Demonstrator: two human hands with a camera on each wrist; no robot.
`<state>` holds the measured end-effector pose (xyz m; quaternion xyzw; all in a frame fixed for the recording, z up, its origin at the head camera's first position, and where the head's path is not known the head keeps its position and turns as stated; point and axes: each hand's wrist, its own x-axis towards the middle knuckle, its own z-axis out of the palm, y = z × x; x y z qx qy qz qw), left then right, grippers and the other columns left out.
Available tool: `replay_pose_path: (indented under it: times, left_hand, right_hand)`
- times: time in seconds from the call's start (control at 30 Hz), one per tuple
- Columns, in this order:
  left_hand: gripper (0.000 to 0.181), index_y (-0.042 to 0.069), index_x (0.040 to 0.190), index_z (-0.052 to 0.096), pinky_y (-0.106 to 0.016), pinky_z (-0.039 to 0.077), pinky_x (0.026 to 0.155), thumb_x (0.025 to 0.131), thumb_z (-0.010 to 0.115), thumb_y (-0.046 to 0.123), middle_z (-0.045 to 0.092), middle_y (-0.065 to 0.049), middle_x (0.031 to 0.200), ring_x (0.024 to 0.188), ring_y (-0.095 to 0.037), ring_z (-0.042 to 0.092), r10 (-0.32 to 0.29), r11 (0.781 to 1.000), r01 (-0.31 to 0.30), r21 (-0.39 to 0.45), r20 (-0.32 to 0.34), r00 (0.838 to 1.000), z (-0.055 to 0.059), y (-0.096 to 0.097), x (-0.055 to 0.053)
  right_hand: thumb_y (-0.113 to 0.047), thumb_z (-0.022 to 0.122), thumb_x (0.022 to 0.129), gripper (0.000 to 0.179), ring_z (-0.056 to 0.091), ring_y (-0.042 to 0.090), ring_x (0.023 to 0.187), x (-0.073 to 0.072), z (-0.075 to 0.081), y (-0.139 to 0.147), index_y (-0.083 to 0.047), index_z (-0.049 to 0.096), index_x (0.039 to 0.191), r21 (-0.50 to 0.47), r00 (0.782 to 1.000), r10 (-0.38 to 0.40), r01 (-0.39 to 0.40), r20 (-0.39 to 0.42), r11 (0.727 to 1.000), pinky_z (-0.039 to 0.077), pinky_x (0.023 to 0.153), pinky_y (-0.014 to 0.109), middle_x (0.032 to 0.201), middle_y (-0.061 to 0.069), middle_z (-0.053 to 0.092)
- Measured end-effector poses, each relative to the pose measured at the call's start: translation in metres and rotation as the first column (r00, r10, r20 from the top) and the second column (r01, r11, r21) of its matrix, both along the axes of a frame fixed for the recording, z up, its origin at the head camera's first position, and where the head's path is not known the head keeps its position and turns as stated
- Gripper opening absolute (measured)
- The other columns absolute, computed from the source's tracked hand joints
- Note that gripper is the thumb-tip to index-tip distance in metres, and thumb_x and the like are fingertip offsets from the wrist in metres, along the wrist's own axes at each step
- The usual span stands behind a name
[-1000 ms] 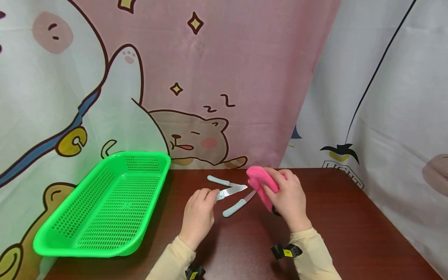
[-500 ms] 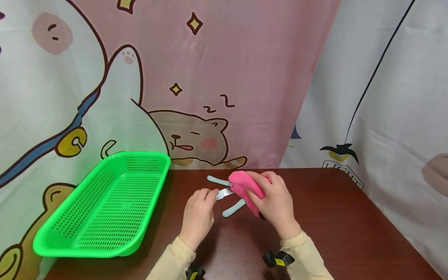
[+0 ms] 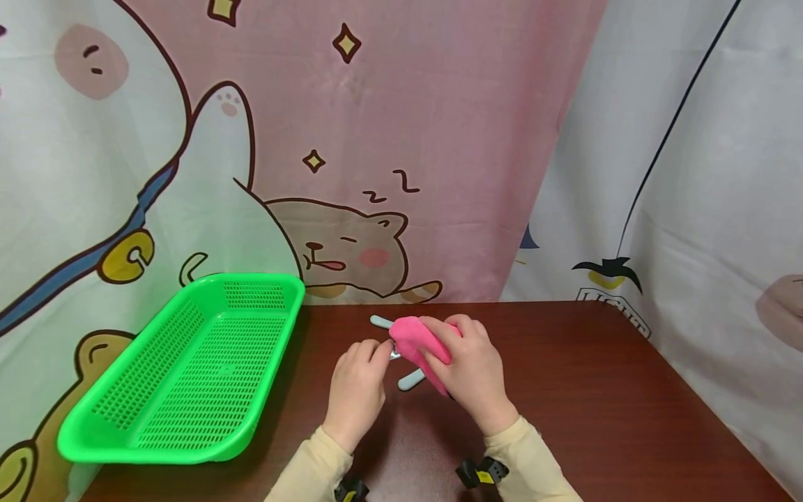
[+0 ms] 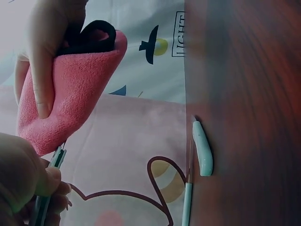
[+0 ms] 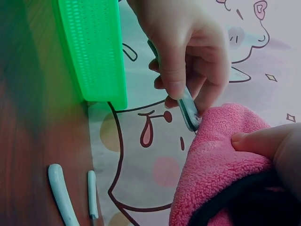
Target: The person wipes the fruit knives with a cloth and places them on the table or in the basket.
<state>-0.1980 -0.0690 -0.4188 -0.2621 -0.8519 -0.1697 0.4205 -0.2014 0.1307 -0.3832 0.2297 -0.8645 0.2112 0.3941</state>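
Your left hand [image 3: 355,390] grips knife [image 5: 188,112]; your right hand [image 3: 470,369] pinches pink cloth [image 5: 221,150] over its blade. Dark wood-grain table [image 3: 596,397] holds two more knives [image 4: 203,149], green basket [image 3: 157,455]. Cartoon-print curtain [image 3: 470,139] behind.

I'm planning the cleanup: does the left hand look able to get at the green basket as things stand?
Probably yes: nothing visible stands between the left hand and the green plastic basket, though that hand grips a folding knife.

Left hand [image 3: 356,388] and right hand [image 3: 472,367] (both with fingers [image 5: 213,87] bent) near each other, forearms [image 3: 311,466] aslant.
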Motion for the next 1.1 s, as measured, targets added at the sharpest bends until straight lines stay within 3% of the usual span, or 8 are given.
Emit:
replay_pose_path:
  times: [0.4,0.77,1.1]
  left_hand:
    - [0.043,0.003,0.109,0.066,-0.035,0.051,0.058,0.07,0.081,-0.006,0.062,-0.011,0.091,0.076,-0.025,0.058,0.003,1.0,-0.003,-0.006,0.022,1.0,0.0,0.002,0.002]
    - [0.04,0.003,0.108,0.066,-0.036,0.049,0.056,0.071,0.076,-0.009,0.062,-0.011,0.089,0.074,-0.027,0.057,-0.008,1.0,0.008,-0.007,0.007,1.0,-0.001,0.003,0.0]
    - [0.04,0.004,0.108,0.067,-0.036,0.048,0.056,0.071,0.075,-0.009,0.063,-0.01,0.09,0.075,-0.026,0.057,-0.007,1.0,0.008,-0.008,0.021,1.0,-0.002,0.004,0.001]
  right_hand:
    - [-0.023,0.092,0.068,0.054,0.054,0.029,0.084,-0.005,-0.002,0.007,-0.02,0.072,0.118,0.005,0.999,-0.038,0.038,-0.009,0.999,0.052,0.054,0.036,0.096,0.01,0.06]
    - [-0.022,0.092,0.068,0.054,0.054,0.03,0.086,-0.01,-0.001,0.028,-0.02,0.071,0.118,-0.004,0.991,-0.125,0.125,0.042,0.992,0.052,0.054,0.04,0.097,0.011,0.059]
    - [-0.022,0.091,0.068,0.055,0.053,0.03,0.087,-0.012,-0.001,0.04,-0.021,0.07,0.12,0.028,0.989,-0.14,0.139,0.041,0.99,0.051,0.056,0.039,0.098,0.01,0.059]
